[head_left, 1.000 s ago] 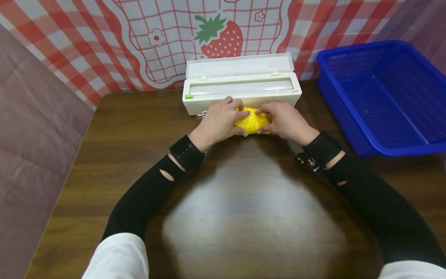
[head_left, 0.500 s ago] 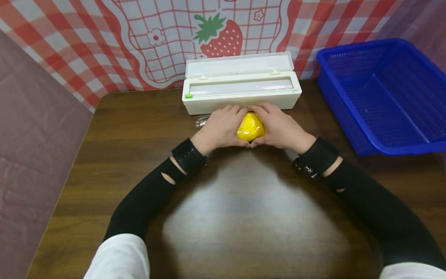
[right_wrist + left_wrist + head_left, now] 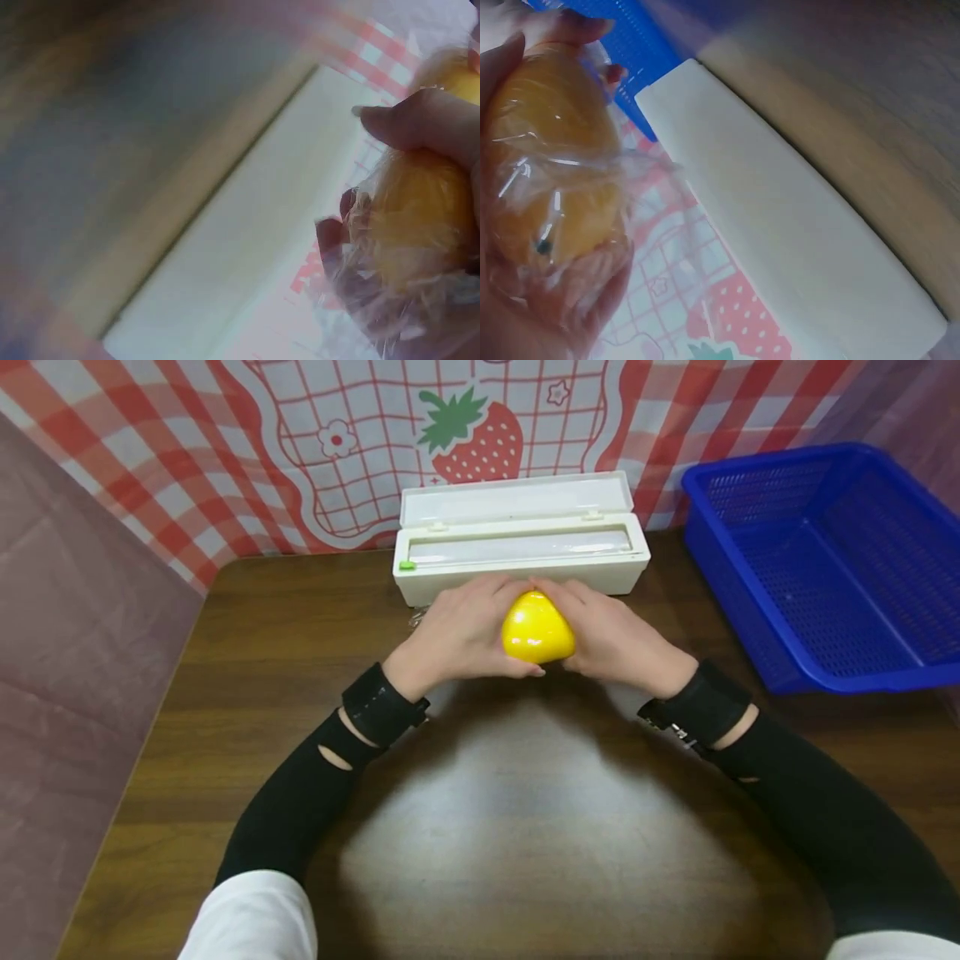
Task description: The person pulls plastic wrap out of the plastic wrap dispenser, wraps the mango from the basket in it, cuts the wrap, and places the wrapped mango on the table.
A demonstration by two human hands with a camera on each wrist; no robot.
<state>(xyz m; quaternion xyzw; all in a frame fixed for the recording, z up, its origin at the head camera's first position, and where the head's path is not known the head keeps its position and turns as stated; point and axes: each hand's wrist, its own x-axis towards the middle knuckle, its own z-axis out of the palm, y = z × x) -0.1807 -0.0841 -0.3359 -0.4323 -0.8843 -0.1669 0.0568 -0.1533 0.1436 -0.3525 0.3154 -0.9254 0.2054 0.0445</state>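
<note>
A glossy, rounded yellow fruit [image 3: 537,628] is wrapped in clear cling film [image 3: 570,161], with a small dark spot near one end in the left wrist view. My left hand [image 3: 461,631] grips its left side, thumb along the near edge. From the right, my right hand [image 3: 622,635] curls round it, and its thumb lies across the fruit [image 3: 424,206] in the right wrist view. Loose film bunches round the fingers of both hands. Just behind them stands a white cling film dispenser [image 3: 521,583], lid raised, with a green slider [image 3: 407,565] at its left end.
A blue plastic basket [image 3: 750,585] stands on the right of the brown wooden table [image 3: 540,827]. A red-and-white checked cloth with a strawberry print [image 3: 480,443] hangs behind the dispenser. A scrap of clear film [image 3: 417,617] shows beside the left hand.
Both hands have shifted from pressing at the fruit's top to wrapping round its sides. The fruit has been turned, showing a smoother face, and looks raised toward the head camera.
</note>
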